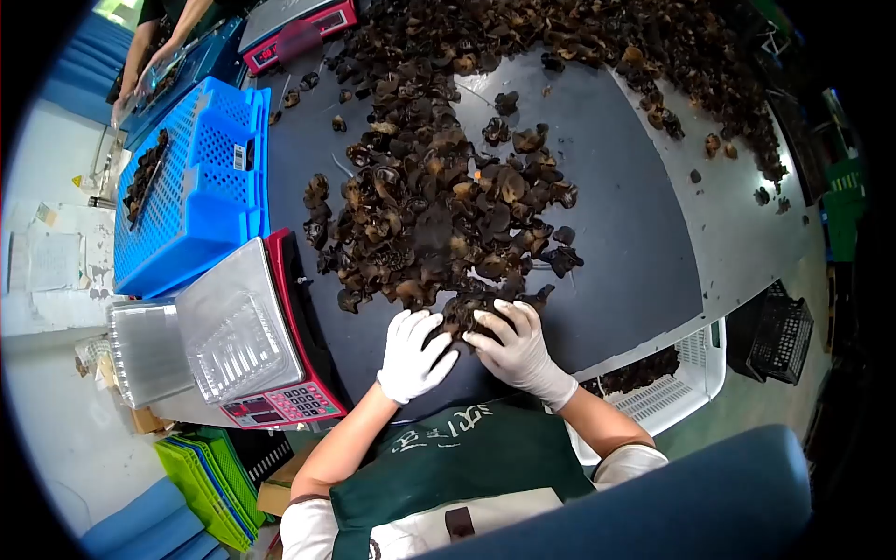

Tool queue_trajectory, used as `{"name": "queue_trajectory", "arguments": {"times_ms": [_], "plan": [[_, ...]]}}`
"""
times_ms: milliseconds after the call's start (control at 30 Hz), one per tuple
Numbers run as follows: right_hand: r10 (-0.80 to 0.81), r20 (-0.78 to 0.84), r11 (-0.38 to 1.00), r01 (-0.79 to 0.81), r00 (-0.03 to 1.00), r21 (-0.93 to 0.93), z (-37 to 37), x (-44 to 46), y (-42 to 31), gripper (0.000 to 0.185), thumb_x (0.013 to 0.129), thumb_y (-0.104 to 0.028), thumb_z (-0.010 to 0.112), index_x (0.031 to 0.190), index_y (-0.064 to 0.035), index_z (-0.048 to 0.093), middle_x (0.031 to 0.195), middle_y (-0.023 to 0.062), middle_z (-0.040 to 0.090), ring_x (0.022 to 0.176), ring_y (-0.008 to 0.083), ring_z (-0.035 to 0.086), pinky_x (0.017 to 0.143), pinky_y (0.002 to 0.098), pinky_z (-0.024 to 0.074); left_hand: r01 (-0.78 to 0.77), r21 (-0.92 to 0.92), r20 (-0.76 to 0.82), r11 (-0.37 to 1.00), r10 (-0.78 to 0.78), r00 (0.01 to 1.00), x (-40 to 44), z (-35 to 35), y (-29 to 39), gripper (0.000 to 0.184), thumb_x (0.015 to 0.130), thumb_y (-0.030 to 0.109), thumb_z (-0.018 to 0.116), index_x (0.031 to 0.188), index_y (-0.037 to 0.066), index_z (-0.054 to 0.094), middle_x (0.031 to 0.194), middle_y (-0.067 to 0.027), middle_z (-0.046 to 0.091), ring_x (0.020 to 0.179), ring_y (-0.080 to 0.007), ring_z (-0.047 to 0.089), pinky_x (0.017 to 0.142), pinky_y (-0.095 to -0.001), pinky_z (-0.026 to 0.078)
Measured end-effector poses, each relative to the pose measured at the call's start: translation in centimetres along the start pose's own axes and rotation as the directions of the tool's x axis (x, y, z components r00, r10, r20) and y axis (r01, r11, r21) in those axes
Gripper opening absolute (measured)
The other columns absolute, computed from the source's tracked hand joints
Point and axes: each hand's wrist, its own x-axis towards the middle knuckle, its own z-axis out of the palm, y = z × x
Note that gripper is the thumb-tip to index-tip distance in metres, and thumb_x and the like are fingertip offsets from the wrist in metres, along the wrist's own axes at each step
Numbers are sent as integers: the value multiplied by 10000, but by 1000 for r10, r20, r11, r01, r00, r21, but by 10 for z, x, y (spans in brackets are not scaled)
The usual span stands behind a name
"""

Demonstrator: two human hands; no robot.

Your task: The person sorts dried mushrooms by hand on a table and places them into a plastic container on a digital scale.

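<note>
A heap of dark brown wood ear mushrooms (401,215) lies on the dark tabletop. At its near edge, my left hand (416,357), in a white glove, rests with its fingers apart and slightly bent, the tips beside the mushrooms. My right hand (523,355), gloved as well, curls its fingers over a small bunch of wood ear mushrooms (464,310) between the two hands. Left of me stands a red digital scale (280,403) with a clear plastic tray (241,345) on its metal plate.
Stacked clear trays (149,350) sit left of the scale. Behind them is a blue crate (219,177) with mushrooms on top. A second scale (303,33) and another person's arm (140,56) are at the upper left. A white basket (695,373) holds mushrooms under the table edge.
</note>
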Motion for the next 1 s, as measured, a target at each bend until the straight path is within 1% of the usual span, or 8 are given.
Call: {"name": "queue_trajectory", "arguments": {"times_ms": [67, 200, 300, 467, 567, 800, 933, 1000], "plan": [[-7, 64, 1000, 8, 998, -3, -4, -7, 4, 399, 713, -218, 723, 1107, -237, 661, 1283, 29, 546, 1244, 281, 437, 1080, 491, 283, 32, -13, -24, 999, -32, 999, -16, 2, -1, 420, 721, 314, 792, 1060, 99, 669, 1225, -163, 563, 1105, -389, 543, 989, -559, 392], [383, 128, 923, -373, 915, -94, -30, 34, 8, 828, 674, -459, 785, 1375, -125, 498, 1460, 172, 375, 1352, 431, 299, 1109, 645, 186, 223, 104, 19, 969, -226, 974, 15, 0, 1, 689, 772, 532, 706, 1345, 174, 572, 1438, -210, 413, 1353, -440, 335, 1111, -642, 190], [209, 308, 976, -218, 928, -6, -23, 34, 4, 742, 727, -417, 753, 1356, -101, 518, 1436, 150, 442, 1325, 445, 343, 1108, 629, 208, 101, 69, 278, 993, -116, 954, 25, 0, -4, 689, 831, 544, 628, 1398, 168, 519, 1519, -166, 370, 1386, -435, 305, 1121, -658, 161], [-144, 202, 985, 121, 969, 122, -10, -10, -19, 307, 776, -201, 679, 1082, -226, 664, 1224, -27, 604, 1164, 236, 524, 1057, 494, 339, 54, 36, 226, 998, -61, 972, -21, -19, -11, 287, 770, 290, 710, 991, 112, 664, 1264, -127, 572, 1231, -365, 485, 1065, -590, 306], [-37, 51, 999, 36, 998, 21, -15, -26, -5, 287, 746, -208, 697, 1030, -247, 685, 1206, -48, 604, 1138, 226, 513, 1050, 511, 323, 160, 92, 104, 983, -169, 980, -54, -28, -16, 375, 682, 260, 737, 1006, 97, 643, 1289, -168, 547, 1230, -417, 476, 1075, -606, 282], [405, 2, 914, -405, 914, -27, -40, -36, 18, 720, 622, -282, 819, 1278, -99, 584, 1387, 189, 461, 1326, 441, 353, 1107, 621, 216, 358, -9, 17, 934, -358, 934, -59, -13, 5, 746, 635, 357, 814, 1283, 94, 554, 1466, -245, 356, 1374, -481, 299, 1136, -608, 194], [194, 285, 971, -226, 938, 82, -26, -20, -15, 588, 705, -387, 753, 1235, -168, 626, 1358, 84, 512, 1312, 391, 381, 1097, 614, 237, 203, 122, 179, 972, -222, 958, -21, -5, 29, 652, 752, 456, 736, 1334, 200, 592, 1498, -177, 363, 1388, -459, 277, 1114, -675, 140], [50, 236, 996, -67, 970, 61, -11, -27, -34, 469, 731, -349, 725, 1166, -187, 656, 1267, 29, 578, 1259, 314, 445, 1090, 584, 273, 168, 171, 259, 971, -208, 943, -19, -3, 28, 556, 776, 447, 703, 1276, 214, 630, 1448, -157, 439, 1365, -449, 308, 1102, -673, 155]]}}
